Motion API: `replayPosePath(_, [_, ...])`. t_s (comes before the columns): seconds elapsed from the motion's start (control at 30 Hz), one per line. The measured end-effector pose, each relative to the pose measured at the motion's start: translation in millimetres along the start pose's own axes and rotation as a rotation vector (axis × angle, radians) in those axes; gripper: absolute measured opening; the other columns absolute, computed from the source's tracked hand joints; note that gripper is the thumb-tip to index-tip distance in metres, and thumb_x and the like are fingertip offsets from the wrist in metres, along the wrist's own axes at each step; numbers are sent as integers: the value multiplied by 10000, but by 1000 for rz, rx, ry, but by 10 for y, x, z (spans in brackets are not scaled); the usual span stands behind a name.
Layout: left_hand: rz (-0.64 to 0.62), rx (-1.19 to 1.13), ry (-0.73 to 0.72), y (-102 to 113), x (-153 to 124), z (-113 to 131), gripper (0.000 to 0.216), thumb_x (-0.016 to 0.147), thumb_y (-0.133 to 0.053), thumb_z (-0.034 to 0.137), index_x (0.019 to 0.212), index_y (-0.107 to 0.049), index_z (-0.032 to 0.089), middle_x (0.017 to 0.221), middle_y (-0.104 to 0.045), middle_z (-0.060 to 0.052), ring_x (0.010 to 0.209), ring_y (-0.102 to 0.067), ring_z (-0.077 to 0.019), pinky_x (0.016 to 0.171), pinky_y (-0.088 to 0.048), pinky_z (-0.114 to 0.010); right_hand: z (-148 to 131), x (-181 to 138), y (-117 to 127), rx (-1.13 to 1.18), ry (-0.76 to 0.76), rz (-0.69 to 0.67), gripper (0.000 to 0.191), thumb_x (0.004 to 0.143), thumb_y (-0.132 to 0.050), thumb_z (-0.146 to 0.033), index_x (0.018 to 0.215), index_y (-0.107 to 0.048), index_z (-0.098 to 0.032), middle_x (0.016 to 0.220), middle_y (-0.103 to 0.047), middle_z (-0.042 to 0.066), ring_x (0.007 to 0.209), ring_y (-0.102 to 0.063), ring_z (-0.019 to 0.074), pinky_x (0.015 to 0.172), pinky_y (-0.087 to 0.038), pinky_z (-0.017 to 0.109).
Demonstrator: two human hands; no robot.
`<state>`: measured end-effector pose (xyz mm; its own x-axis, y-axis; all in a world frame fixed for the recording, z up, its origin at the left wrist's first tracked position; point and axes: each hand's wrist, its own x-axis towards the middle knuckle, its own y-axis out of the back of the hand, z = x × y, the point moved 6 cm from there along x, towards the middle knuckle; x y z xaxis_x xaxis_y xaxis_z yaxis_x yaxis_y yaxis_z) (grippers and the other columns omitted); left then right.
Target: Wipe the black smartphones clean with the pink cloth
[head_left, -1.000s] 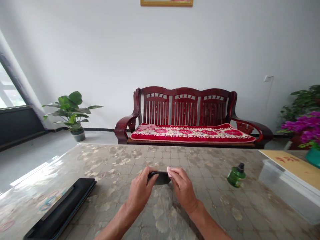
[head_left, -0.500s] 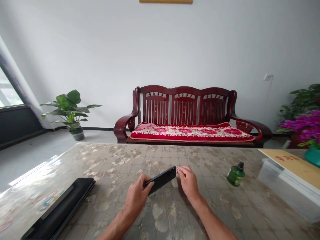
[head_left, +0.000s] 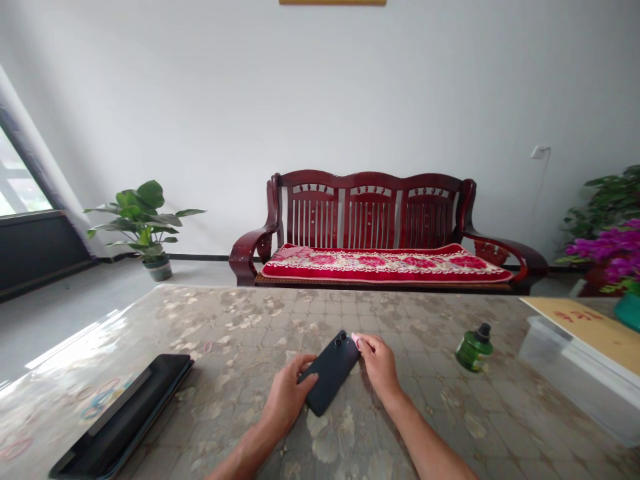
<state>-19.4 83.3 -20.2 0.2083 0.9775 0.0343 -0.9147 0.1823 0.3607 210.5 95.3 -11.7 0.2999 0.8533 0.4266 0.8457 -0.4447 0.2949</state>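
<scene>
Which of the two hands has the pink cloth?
The right hand: its fingers pinch the pink cloth at the camera end of the phone. The left hand shows no cloth; it holds the phone.

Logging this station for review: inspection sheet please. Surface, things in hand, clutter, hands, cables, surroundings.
Surface: table, patterned covering.
Things in hand: phone, camera side showing, tilted; pink cloth at its camera end. Contact with table unclear.
Clutter: black case and bands left; green bottle and clear bin right, yellow board over bin.
Hands: left hand grips phone; right hand pinches cloth.
Cables: cord at wall socket.
Surroundings: bench, plant, purple flowers.
</scene>
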Motion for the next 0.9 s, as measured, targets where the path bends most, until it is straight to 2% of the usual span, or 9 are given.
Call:
replayPosePath(0.13, [-204,-18,-12,-215,-163,94,556,715,-513,219,1260,-588,145,1133,-698,-74,945,-671,-234,828,-519,-314,-29,-4,7,-14,27,-24,312,863,-527,-413,896,-772,-223,919,-736,87,885,-679,225,841,-527,348])
replayPosePath(0.2, [-274,133,-58,-277,-259,182,672,647,-563,178,1319,-564,146,1246,-636,-97,1051,-629,-250,925,-488,-329,-41,-7,2,-25,41,-38,309,872,-526,-412,908,-770,-226,925,-731,85,882,-677,220,842,-527,346])
replayPosePath(0.27, [-349,305,-126,-331,-346,279,767,582,-594,122,1347,-555,156,1358,-551,-115,1221,-529,-280,1061,-394,-351,-50,-13,-10,-38,55,-54,305,882,-523,-407,914,-768,-229,934,-725,83,882,-674,216,846,-525,343])
replayPosePath(0.33, [-393,411,-153,-363,-399,346,805,574,-583,80,1372,-539,173,1432,-480,-120,1318,-442,-288,1127,-316,-363,-56,-19,-25,-53,69,-70,295,889,-522,-396,918,-766,-232,945,-719,79,893,-671,214,857,-520,342])
replayPosePath(0.5, [-425,507,-134,-424,-424,381,779,649,-641,74,1403,-509,216,1470,-440,-118,1332,-444,-277,1135,-317,-347,-70,-25,-55,-82,98,-108,293,904,-507,-382,934,-759,-236,962,-710,73,920,-665,209,881,-509,335])
replayPosePath(0.63, [-396,600,-151,-471,-429,355,749,723,-698,116,1426,-477,249,1483,-423,-121,1335,-438,-287,1136,-322,-373,-83,-26,-78,-110,118,-132,286,914,-500,-366,945,-753,-236,977,-703,68,937,-655,206,887,-503,331])
replayPosePath(0.9, [-373,711,-214,-534,-433,338,707,778,-747,198,1426,-471,261,1432,-458,-128,1271,-495,-290,1092,-386,-364,-194,-74,-129,-274,220,-153,275,934,-476,-285,938,-746,-233,956,-696,60,913,-643,197,856,-507,316])
